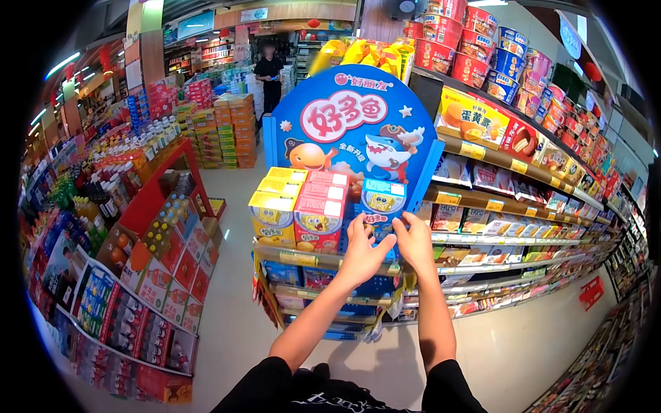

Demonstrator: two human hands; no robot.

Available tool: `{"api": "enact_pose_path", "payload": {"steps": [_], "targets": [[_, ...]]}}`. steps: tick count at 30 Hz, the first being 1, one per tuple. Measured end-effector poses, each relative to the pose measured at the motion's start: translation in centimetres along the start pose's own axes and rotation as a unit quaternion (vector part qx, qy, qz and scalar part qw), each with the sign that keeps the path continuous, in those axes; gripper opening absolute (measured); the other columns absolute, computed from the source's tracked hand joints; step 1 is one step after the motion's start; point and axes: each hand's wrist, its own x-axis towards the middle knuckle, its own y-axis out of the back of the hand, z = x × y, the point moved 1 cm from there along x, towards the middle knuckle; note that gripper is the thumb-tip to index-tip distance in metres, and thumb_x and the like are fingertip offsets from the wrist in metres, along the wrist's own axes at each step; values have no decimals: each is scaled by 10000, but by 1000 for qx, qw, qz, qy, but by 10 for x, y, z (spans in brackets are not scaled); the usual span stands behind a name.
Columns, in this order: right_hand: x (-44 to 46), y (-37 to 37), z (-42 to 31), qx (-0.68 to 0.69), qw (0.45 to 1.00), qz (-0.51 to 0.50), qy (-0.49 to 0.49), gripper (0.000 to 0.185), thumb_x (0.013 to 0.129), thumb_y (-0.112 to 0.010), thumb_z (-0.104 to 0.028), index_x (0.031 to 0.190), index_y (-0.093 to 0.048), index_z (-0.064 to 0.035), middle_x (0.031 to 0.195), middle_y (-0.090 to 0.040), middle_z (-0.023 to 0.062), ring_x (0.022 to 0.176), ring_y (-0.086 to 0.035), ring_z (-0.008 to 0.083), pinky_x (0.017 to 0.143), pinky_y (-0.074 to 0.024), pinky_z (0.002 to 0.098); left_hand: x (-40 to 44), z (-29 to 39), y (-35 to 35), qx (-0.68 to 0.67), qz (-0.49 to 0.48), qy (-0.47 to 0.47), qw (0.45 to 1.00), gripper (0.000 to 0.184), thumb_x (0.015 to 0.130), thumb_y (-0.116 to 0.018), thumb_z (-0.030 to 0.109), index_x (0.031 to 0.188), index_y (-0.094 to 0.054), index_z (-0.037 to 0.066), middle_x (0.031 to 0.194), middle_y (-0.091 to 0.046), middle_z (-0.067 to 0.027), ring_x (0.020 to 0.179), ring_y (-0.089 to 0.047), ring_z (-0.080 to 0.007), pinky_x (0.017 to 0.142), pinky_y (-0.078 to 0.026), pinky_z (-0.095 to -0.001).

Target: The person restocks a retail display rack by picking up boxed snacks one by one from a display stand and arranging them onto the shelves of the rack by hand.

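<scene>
On the top shelf of a blue display stand, yellow boxes and red boxes stand in rows side by side. To their right is a blue box with a cartoon face. My left hand is at the lower left of this blue box, fingers curved and apart from the thumb. At its lower right is my right hand, its fingertips near the box's edge. Whether the fingertips touch the box is hard to tell.
Long shelves of packaged snacks run along the right, with noodle cups on top. Bottles and cartons fill a red-framed rack at the left. A person in dark clothes stands in the back aisle.
</scene>
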Motion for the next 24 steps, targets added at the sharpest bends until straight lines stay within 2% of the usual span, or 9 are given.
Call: {"api": "enact_pose_path", "payload": {"steps": [2,6,9,13,17,18,21,22,24], "targets": [[9,-13,7,-18,999,-36,-20,302,955,-654,-185,1124,-676,64,987,-718,285,923,-716,440,784,-545,469,17,-16,4,-101,-22,82,991,992,927,-777,225,1596,-97,-48,1630,-232,-238,1567,-173,-380,1220,-310,-438],[13,-30,11,-14,995,-102,-13,305,966,-648,-179,1124,-600,76,1021,-708,313,958,-702,472,820,-543,477,19,0,4,-213,6,122,970,1030,910,-789,203,1611,-72,-30,1667,-181,-248,1585,-105,-369,1262,-175,-435],[13,-36,7,-3,996,-94,-11,303,968,-647,-170,1133,-566,70,996,-714,307,962,-695,481,814,-536,488,21,6,0,-236,15,117,965,1067,910,-781,192,1622,-18,-29,1683,-141,-244,1592,-75,-354,1262,-182,-423],[18,-32,-5,11,991,-131,-26,282,969,-653,-147,1149,-593,62,1069,-719,267,1024,-710,413,859,-543,441,21,0,-7,-230,29,93,968,1093,917,-756,161,1621,56,-36,1709,-37,-226,1597,-30,-341,1267,-179,-418],[21,-29,2,57,987,-149,-33,310,976,-639,-137,1204,-594,68,1081,-721,265,1026,-718,379,868,-545,420,18,7,-11,-238,50,90,966,1032,925,-737,131,1621,5,-47,1704,-47,-236,1596,-53,-336,1259,-212,-413],[23,-25,6,53,978,-191,-58,426,986,-631,-133,1343,-538,80,1249,-672,289,1177,-676,370,947,-534,404,14,7,-12,-230,54,89,968,947,947,-719,113,1617,-69,-45,1688,-115,-248,1590,-114,-332,1249,-241,-414],[0,-21,11,87,988,-118,-56,576,988,-618,-141,1473,-425,102,1316,-623,341,1246,-632,419,976,-535,430,-29,31,-7,-220,-19,79,972,858,974,-702,104,1611,-144,-32,1676,-192,-223,1577,-186,-322,1243,-258,-419],[-11,-14,7,153,980,-113,-57,637,1003,-612,-123,1531,-339,106,1483,-493,339,1377,-532,406,1050,-512,421,-51,33,-2,-198,-37,70,977,783,997,-678,93,1611,-202,-7,1670,-244,-181,1558,-252,-311,1238,-273,-418],[-35,6,-11,306,943,-112,-66,614,1007,-611,-62,1537,-338,86,1551,-439,277,1416,-490,374,1077,-500,432,-91,39,12,-172,-88,75,978,721,1004,-668,90,1597,-267,8,1666,-274,-142,1543,-291,-295,1229,-294,-407]]}}
